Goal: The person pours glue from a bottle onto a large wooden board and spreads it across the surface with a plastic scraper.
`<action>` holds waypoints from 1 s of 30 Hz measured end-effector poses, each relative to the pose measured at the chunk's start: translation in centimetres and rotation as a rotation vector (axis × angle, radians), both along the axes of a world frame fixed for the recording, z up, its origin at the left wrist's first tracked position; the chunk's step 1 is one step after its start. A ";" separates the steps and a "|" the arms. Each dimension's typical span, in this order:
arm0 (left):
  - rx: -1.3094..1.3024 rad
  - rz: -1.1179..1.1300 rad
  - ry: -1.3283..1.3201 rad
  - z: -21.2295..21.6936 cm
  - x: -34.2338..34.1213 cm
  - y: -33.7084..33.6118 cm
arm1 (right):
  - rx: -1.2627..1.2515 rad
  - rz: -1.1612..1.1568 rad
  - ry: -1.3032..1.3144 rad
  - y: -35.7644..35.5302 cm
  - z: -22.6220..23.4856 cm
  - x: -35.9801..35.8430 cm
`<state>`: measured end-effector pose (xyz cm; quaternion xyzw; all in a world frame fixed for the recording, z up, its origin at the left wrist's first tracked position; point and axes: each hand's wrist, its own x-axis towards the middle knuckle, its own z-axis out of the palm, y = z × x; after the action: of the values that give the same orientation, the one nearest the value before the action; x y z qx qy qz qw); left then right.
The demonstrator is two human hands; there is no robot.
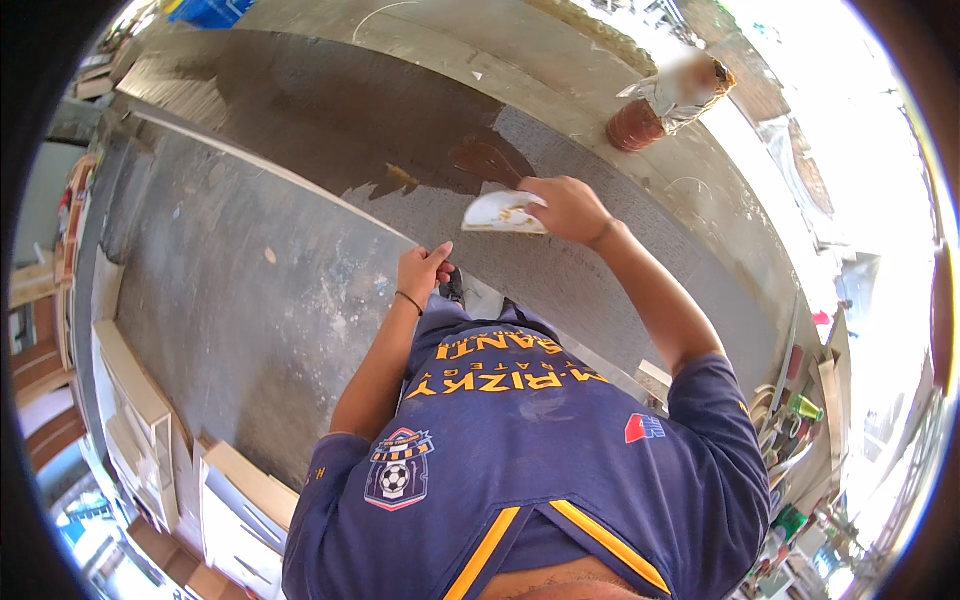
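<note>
My right hand (568, 208) holds a white flat scraper (500, 212) against a long grey panel (600, 270) that runs across the view. Just beyond the scraper, a dark brown wet coat (350, 120) covers the far part of the panel, with a thicker brown smear (488, 160) at its edge. My left hand (424, 270), with a thin black band on the wrist, grips the panel's near edge with curled fingers. My dark blue shirt fills the lower middle of the view.
A round brown tin (636, 124) stands on the far strip beyond my right hand. A grey floor (230, 300) lies to the left. White framed boards (150, 430) are stacked at lower left. Tins and tools (795, 420) crowd the right side.
</note>
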<state>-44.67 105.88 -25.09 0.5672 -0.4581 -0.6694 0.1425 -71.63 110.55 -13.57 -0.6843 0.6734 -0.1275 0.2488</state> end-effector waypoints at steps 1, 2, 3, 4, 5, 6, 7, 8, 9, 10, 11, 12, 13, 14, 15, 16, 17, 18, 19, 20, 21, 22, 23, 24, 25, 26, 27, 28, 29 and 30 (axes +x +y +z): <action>-0.017 -0.017 -0.001 0.1 -0.1 0.0 | -0.011 -0.021 0.038 -1.1 -0.9 0.3; -0.026 -0.036 -0.008 -0.1 -0.4 -0.1 | -0.016 -0.048 0.077 -2.2 -1.9 0.4; -0.035 -0.056 -0.016 -0.2 -0.8 -0.2 | -0.019 -0.075 0.117 -2.8 -2.6 0.3; -0.053 -0.064 -0.027 -0.2 -0.7 -0.2 | -0.023 -0.076 0.139 -3.1 -2.6 0.6; -0.072 -0.045 0.003 -0.4 -0.8 -0.3 | -0.026 -0.077 0.162 -3.3 -2.5 0.9; -0.080 -0.078 -0.009 -0.5 -0.7 -0.5 | -0.027 -0.077 0.185 -3.6 -2.5 1.1; -0.090 -0.109 -0.019 -0.3 -0.8 -0.8 | -0.031 -0.100 0.174 -3.8 -2.7 1.0; -0.099 -0.139 -0.028 -0.2 -0.9 -1.0 | -0.034 -0.122 0.162 -4.1 -3.2 0.8; -0.089 -0.163 -0.030 -0.3 -0.9 -1.0 | -0.036 -0.142 0.151 -4.4 -3.6 0.5; -0.073 -0.165 -0.025 -0.2 -0.7 -1.2 | -0.049 -0.173 0.156 -5.0 -3.9 0.4; -0.057 -0.165 -0.020 -0.1 -0.6 -1.3 | -0.062 -0.202 0.161 -5.8 -4.3 0.0; -0.040 -0.163 -0.015 -0.1 -0.6 -1.4 | -0.075 -0.230 0.167 -6.5 -4.5 -0.3; -0.026 -0.166 -0.021 0.1 -0.7 -1.5 | -0.104 -0.272 0.184 -7.1 -4.3 -0.3; -0.014 -0.168 -0.031 0.5 -0.7 -1.6 | -0.099 -0.297 0.199 -8.0 -4.2 -0.5; -0.002 -0.168 -0.040 0.8 -0.7 -1.7 | -0.094 -0.321 0.214 -9.0 -4.1 -1.0; 0.003 -0.189 -0.045 1.0 -0.7 -1.9 | -0.093 -0.348 0.233 -10.0 -4.2 -1.7; 0.008 -0.206 -0.049 1.2 -0.6 -2.0 | -0.100 -0.372 0.244 -10.9 -4.5 -2.3; 0.013 -0.223 -0.054 1.3 -0.5 -2.1 | -0.108 -0.394 0.254 -11.7 -4.8 -2.9; 0.009 -0.223 -0.059 1.4 -0.4 -2.1 | -0.116 -0.416 0.260 -12.5 -4.9 -3.4; 0.004 -0.225 -0.062 1.6 -0.4 -2.2 | -0.126 -0.440 0.269 -13.2 -5.0 -4.1; -0.002 -0.228 -0.064 1.7 -0.4 -2.2 | -0.138 -0.464 0.264 -13.8 -5.4 -4.8; -0.015 -0.235 -0.068 1.5 -0.3 -2.3 | -0.131 -0.482 0.278 -14.4 -5.3 -5.2; -0.029 -0.243 -0.072 1.1 -0.1 -2.3 | -0.124 -0.502 0.292 -14.9 -5.2 -5.7; -0.043 -0.252 -0.076 0.9 0.0 -2.3 | -0.117 -0.523 0.306 -15.4 -5.0 -6.1; -0.029 -0.254 -0.069 0.9 -0.1 -2.2 | -0.114 -0.545 0.307 -15.8 -5.1 -6.7; -0.030 -0.252 -0.064 0.6 -0.1 -2.3 | -0.145 -0.561 0.327 -16.3 -5.1 -7.5; -0.032 -0.253 -0.059 0.1 0.0 -2.5 | -0.175 -0.578 0.348 -16.7 -5.0 -8.3; -0.029 -0.253 -0.052 0.1 -0.1 -2.5 | -0.201 -0.595 0.371 -17.0 -4.8 -9.1; -0.038 -0.267 -0.062 0.0 -0.2 -2.5 | -0.261 -0.637 0.380 -17.2 -4.4 -10.0; -0.047 -0.282 -0.071 0.0 -0.4 -2.5 | -0.305 -0.651 0.365 -16.5 -4.1 -10.9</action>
<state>-45.03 103.40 -25.11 0.5170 -0.5536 -0.6514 0.0438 -82.51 94.02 -17.68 -0.4759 0.8614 -0.1744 -0.0327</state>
